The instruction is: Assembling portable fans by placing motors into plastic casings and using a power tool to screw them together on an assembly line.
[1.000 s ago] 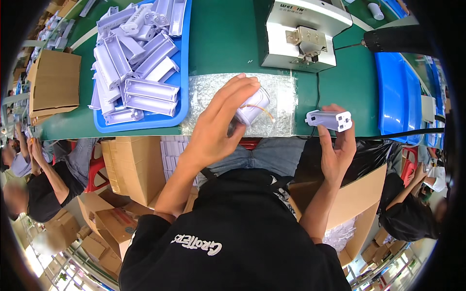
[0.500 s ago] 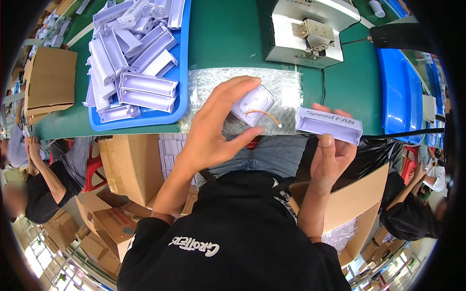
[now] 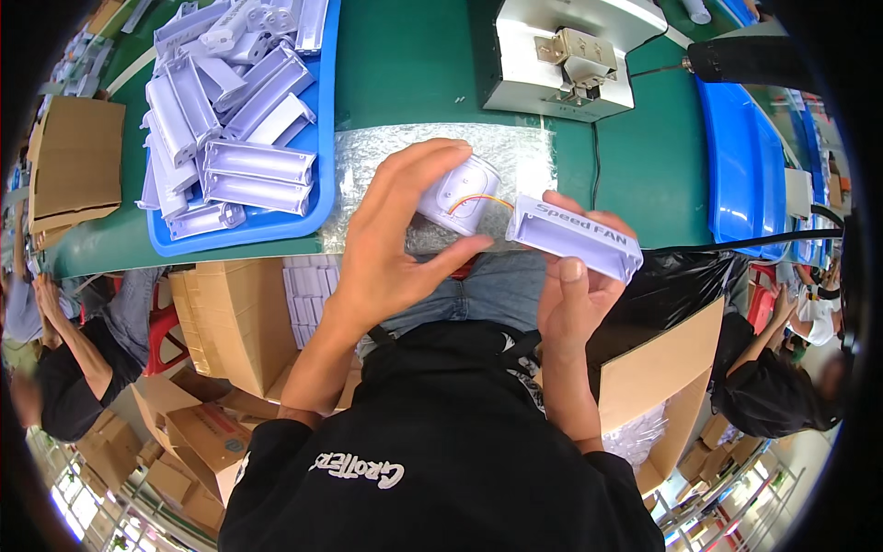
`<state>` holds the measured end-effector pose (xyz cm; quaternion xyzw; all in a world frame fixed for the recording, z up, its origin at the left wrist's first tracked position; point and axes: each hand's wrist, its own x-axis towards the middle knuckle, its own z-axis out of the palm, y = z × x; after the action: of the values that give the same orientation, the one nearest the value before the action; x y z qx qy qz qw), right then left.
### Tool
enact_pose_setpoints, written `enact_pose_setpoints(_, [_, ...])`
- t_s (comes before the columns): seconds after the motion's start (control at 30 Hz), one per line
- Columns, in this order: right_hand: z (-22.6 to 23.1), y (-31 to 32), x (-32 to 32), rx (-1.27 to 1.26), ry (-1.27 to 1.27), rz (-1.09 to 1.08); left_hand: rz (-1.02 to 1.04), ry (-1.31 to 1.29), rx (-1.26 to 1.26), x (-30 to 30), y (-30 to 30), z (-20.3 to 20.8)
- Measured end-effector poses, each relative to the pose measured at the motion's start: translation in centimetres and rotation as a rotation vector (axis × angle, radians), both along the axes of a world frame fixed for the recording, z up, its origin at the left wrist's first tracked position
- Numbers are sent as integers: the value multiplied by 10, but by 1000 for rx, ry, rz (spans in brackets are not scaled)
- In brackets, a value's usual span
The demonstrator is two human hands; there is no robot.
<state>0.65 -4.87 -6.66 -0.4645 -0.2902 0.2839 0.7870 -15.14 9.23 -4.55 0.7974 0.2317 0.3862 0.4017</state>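
The left grip [image 3: 386, 244] curls round a rounded white housing [image 3: 471, 191], fingers over its left side and thumb spread below; whether the thumb touches it, I cannot tell. The right grip [image 3: 581, 287] pinches an open, oblong pale casing [image 3: 572, 241], thumb on the near side, fingers behind. The housing sits just left of the casing, a thin orange wire [image 3: 478, 197] arching toward the casing's left end.

Both hands work by the near edge of the green surface [image 3: 405, 83], the left over a shiny translucent sheet [image 3: 363, 152]. Beyond it, a stretch of green runs between a heaped blue tray [image 3: 326, 184] on the left and a metal-fronted machine [image 3: 520, 78]. To the right, a black cable [image 3: 736, 242] crosses near a blue bin [image 3: 747, 175]; a black screwdriver [image 3: 740, 61] juts in above.
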Motion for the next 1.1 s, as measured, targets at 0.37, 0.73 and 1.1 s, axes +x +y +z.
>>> enact_pose_setpoints(0.37, [9,9,17,81,257,125,11,-27,124,7,-7,-6])
enact_pose_setpoints(0.73, [16,9,13,-34,10,90,82,-55,3,8,-8,-5])
enact_pose_setpoints(1.1, [28,13,18,75,-403,16,85,-89,-118,11,-12,1])
